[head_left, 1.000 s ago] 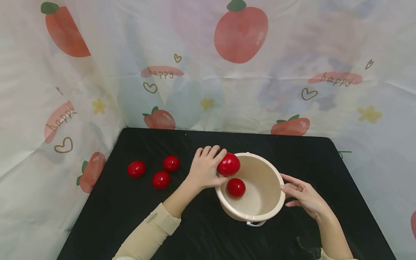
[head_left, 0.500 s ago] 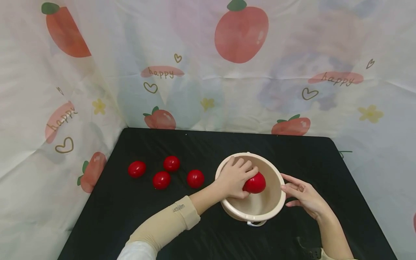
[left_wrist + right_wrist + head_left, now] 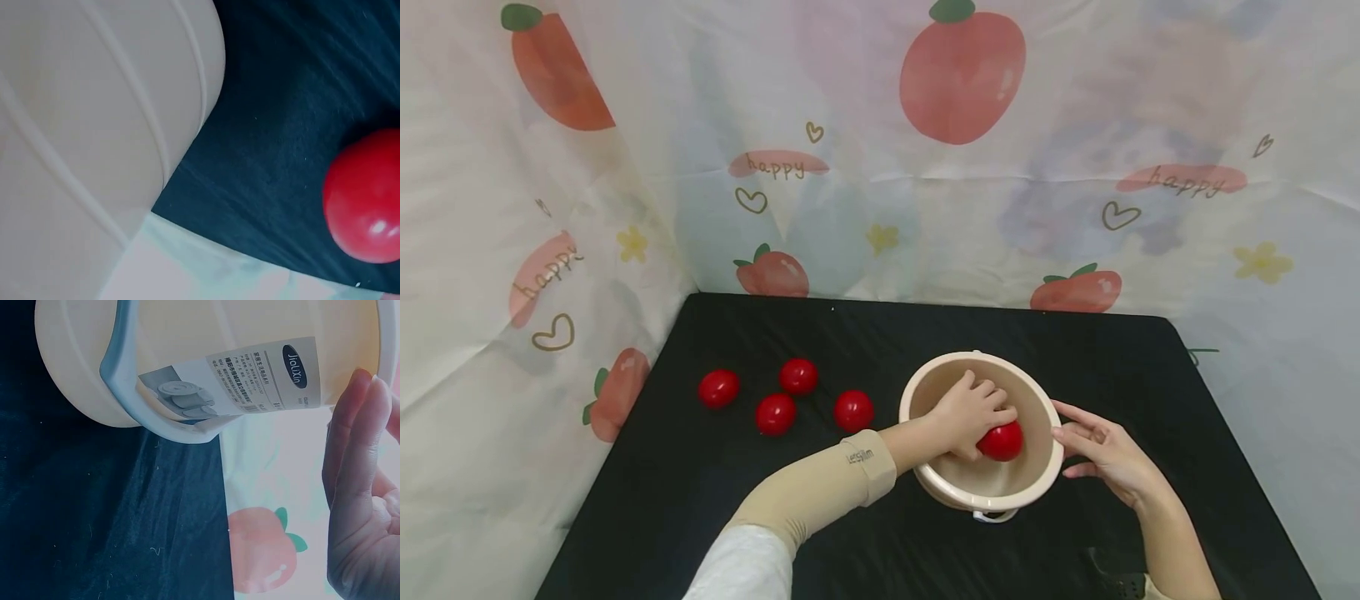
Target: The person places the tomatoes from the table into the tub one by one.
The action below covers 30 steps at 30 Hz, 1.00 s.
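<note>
Inside a cream plastic bucket (image 3: 925, 379), my left hand (image 3: 962, 417) reaches down with its fingers curled over a red ball (image 3: 1002, 442). The hand and forearm cover part of the bucket's floor. On the other side, my right hand (image 3: 1105, 458) touches the bucket near the rim with its fingertips, the fingers mostly straight. The right wrist view shows the fingertips of the right hand (image 3: 362, 481) at the outer wall, next to a printed label (image 3: 262, 378). In the left wrist view the bucket wall (image 3: 94, 125) fills the left side; the left hand is out of sight there.
Left of the bucket, several more red balls lie on the black tabletop, the nearest ball (image 3: 853, 411) close to the left forearm. The bucket's handle (image 3: 995, 517) hangs at its near side. A patterned curtain (image 3: 850, 125) stands behind the table (image 3: 985, 325).
My left hand has carried a red ball from the bucket's left rim rightward and down inside it. The ball seen lying inside earlier is now hidden. My right hand stays at the rim.
</note>
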Each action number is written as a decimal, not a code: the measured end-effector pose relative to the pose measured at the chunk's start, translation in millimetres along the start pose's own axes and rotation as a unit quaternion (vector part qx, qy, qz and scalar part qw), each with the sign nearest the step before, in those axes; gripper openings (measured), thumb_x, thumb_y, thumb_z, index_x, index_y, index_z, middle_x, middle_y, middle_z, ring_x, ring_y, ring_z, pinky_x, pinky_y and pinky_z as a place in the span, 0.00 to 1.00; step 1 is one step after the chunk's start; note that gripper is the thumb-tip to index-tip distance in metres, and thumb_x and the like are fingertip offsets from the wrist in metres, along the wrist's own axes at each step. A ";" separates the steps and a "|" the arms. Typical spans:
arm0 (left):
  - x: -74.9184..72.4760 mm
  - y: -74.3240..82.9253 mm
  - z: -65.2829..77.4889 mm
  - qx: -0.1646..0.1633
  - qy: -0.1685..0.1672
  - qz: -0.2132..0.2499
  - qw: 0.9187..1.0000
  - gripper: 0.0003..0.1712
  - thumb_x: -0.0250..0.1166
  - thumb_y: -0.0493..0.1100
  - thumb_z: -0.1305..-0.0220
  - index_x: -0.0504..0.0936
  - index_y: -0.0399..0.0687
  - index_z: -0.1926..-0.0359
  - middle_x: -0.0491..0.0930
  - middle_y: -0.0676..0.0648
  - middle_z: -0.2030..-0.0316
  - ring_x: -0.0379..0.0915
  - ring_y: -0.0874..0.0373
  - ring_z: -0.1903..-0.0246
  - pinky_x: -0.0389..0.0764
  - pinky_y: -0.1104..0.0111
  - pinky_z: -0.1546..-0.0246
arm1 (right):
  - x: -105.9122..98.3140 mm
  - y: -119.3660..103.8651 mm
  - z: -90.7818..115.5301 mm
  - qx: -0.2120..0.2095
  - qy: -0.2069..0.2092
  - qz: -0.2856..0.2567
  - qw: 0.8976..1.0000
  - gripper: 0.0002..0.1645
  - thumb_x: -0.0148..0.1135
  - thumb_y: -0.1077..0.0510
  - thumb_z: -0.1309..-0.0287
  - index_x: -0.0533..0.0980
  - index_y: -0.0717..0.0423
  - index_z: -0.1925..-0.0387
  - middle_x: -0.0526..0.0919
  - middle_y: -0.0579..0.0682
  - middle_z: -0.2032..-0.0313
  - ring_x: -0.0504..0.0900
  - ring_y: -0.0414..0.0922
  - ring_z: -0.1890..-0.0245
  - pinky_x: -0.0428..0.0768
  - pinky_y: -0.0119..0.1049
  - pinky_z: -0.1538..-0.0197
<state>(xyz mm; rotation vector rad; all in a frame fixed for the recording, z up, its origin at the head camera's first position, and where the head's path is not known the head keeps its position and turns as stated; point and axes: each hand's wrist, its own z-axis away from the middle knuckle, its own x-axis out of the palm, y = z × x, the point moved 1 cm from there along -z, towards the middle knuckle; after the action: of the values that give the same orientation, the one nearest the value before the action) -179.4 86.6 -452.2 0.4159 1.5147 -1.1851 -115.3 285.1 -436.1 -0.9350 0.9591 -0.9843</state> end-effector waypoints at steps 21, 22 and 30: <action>6.1 15.2 -11.7 0.003 -0.170 -0.088 0.982 0.46 0.43 0.79 0.51 0.40 0.77 0.34 0.53 0.60 0.38 0.55 0.61 0.43 0.61 0.61 0.47 | -0.4 1.4 -0.8 -0.008 -0.001 -0.001 1.000 0.31 0.55 0.57 0.38 0.60 0.59 0.36 0.83 0.40 0.66 0.82 0.41 0.68 0.81 0.39 0.69; 5.9 15.6 -11.6 0.001 -0.176 -0.088 0.980 0.46 0.43 0.79 0.50 0.39 0.77 0.33 0.53 0.60 0.38 0.55 0.61 0.43 0.62 0.61 0.47 | -0.4 1.7 -0.9 -0.008 0.000 0.000 1.000 0.31 0.55 0.57 0.38 0.59 0.59 0.36 0.83 0.40 0.66 0.82 0.41 0.68 0.81 0.39 0.69; 3.7 16.7 -11.9 -0.018 -0.203 -0.085 0.975 0.40 0.39 0.76 0.46 0.34 0.87 0.35 0.51 0.63 0.37 0.52 0.63 0.41 0.61 0.63 0.46 | -0.1 1.8 -0.6 -0.006 0.002 -0.004 1.000 0.29 0.55 0.56 0.39 0.61 0.55 0.37 0.83 0.40 0.66 0.82 0.41 0.68 0.81 0.38 0.69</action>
<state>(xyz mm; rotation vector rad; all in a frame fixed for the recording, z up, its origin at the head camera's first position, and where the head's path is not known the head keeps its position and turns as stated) -173.9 102.6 -464.3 0.0121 1.2290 -1.2839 -115.4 285.5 -437.9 -0.9479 0.9655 -0.9892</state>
